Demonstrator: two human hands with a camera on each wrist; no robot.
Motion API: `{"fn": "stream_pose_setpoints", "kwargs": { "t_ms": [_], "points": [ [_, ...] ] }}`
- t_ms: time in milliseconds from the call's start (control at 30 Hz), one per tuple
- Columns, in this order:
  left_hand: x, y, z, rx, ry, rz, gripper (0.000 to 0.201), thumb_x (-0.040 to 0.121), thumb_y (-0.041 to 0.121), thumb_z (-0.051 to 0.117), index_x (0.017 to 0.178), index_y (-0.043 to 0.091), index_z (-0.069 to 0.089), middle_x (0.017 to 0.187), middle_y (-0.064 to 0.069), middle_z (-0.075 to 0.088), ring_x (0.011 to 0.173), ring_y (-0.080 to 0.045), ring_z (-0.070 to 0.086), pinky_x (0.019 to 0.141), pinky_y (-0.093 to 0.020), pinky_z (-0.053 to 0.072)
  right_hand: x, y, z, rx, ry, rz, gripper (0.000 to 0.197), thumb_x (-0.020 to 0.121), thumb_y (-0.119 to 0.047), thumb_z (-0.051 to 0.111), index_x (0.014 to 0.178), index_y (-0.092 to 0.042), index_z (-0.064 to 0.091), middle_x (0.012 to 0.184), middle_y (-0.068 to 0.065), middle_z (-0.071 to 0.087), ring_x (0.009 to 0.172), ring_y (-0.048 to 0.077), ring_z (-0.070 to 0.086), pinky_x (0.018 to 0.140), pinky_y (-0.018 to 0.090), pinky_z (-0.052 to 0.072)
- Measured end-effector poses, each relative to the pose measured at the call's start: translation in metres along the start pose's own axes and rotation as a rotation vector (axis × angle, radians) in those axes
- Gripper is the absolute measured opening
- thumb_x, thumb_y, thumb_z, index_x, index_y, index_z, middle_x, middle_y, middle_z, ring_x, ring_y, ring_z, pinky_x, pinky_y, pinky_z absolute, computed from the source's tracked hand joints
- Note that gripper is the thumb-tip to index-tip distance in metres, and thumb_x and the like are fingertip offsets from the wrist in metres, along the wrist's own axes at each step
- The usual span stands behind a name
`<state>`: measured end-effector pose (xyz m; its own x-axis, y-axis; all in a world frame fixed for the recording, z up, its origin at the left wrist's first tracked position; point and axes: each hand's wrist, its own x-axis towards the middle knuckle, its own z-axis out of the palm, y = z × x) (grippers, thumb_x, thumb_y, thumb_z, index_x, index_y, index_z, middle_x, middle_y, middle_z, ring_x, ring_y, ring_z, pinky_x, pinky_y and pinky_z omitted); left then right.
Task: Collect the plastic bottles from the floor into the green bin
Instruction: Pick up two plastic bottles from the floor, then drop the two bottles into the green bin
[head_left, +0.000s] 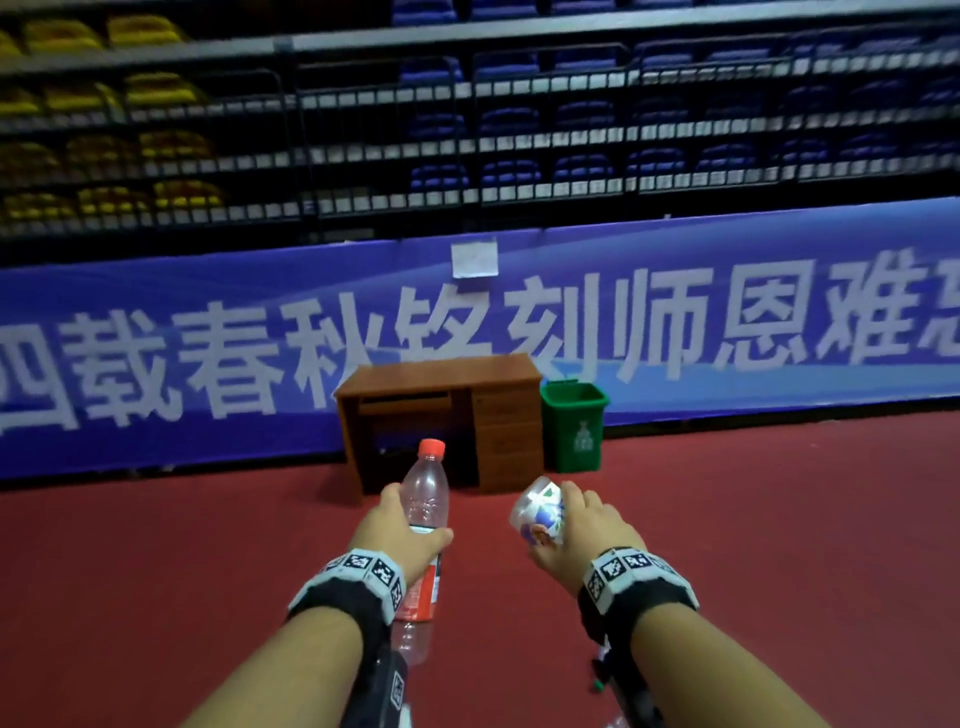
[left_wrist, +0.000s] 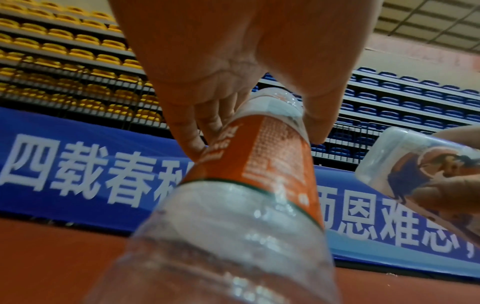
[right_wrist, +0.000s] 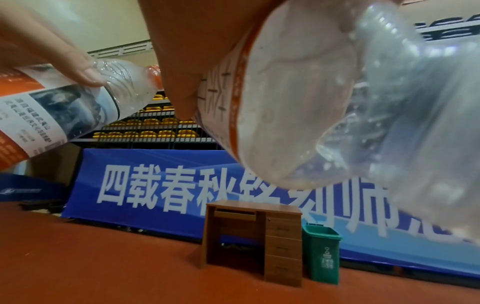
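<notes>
Head view, bottles: left hand (head_left: 402, 525) wraps the red-capped bottle (head_left: 425, 499) upright; right hand (head_left: 582, 525) clutches the second bottle (head_left: 537, 509) base-forward, ready for carrying.
Green bin (head_left: 574, 426): far ahead, touching the desk (head_left: 441, 410) on its right side, mouth open.
Room: bare red floor (head_left: 779, 519) between; banner wall (head_left: 156, 364) closes behind.

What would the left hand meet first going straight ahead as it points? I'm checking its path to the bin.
Probably the wooden desk: the left hand and its red-capped bottle point at it, while the green bin stands right of that line. Depth is uncertain.
</notes>
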<state>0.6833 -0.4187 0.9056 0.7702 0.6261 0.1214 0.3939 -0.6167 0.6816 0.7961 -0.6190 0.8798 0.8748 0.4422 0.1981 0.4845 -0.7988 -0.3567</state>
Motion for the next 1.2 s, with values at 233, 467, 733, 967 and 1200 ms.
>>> {"fn": "stream_pose_setpoints", "kwargs": {
  "t_ms": [233, 467, 733, 967, 1200],
  "points": [
    [0.134, 0.076, 0.055, -0.062, 0.008, 0.069, 0.059, 0.073, 0.038, 0.078, 0.121, 0.024, 0.046, 0.097, 0.005, 0.062, 0.085, -0.018, 0.061, 0.078, -0.028, 0.046, 0.133, 0.072, -0.031, -0.030, 0.077, 0.047, 0.081, 0.083, -0.063, 0.057, 0.147, -0.022, 0.026, 0.132, 0.001, 0.048, 0.118, 0.025, 0.051, 0.094, 0.039, 0.047],
    [0.271, 0.091, 0.102, -0.126, -0.003, 0.028, 0.061, 0.073, 0.038, 0.080, 0.122, 0.026, 0.044, 0.095, 0.007, 0.062, 0.084, -0.014, 0.061, 0.075, -0.027, 0.044, 0.287, 0.103, -0.049, -0.102, 0.100, 0.003, 0.085, 0.084, -0.061, 0.058, 0.150, -0.022, 0.020, 0.136, 0.002, 0.045, 0.123, 0.027, 0.048, 0.097, 0.040, 0.045],
    [0.460, 0.057, 0.108, -0.063, 0.044, 0.019, 0.057, 0.074, 0.045, 0.076, 0.115, 0.026, 0.042, 0.092, 0.006, 0.064, 0.079, -0.015, 0.064, 0.074, -0.029, 0.051, 0.464, 0.057, 0.010, -0.191, 0.108, -0.028, 0.084, 0.081, -0.067, 0.060, 0.144, -0.020, 0.028, 0.136, -0.001, 0.048, 0.125, 0.023, 0.048, 0.098, 0.040, 0.045],
    [0.635, 0.055, 0.117, -0.094, -0.045, 0.099, 0.055, 0.077, 0.051, 0.071, 0.117, 0.026, 0.042, 0.089, 0.007, 0.064, 0.073, -0.011, 0.064, 0.070, -0.029, 0.052, 0.614, 0.021, 0.032, -0.126, 0.125, 0.105, 0.071, 0.076, -0.065, 0.067, 0.125, -0.023, 0.038, 0.121, -0.001, 0.052, 0.108, 0.021, 0.058, 0.086, 0.036, 0.051],
    [0.765, 0.053, 0.145, -0.036, -0.112, 0.164, 0.063, 0.080, 0.062, 0.064, 0.125, 0.027, 0.038, 0.093, 0.011, 0.062, 0.076, -0.009, 0.063, 0.065, -0.027, 0.049, 0.730, 0.030, 0.073, -0.069, 0.163, 0.204, 0.084, 0.080, -0.055, 0.068, 0.142, -0.019, 0.024, 0.130, 0.003, 0.051, 0.117, 0.024, 0.057, 0.089, 0.038, 0.052]
  ]
}}
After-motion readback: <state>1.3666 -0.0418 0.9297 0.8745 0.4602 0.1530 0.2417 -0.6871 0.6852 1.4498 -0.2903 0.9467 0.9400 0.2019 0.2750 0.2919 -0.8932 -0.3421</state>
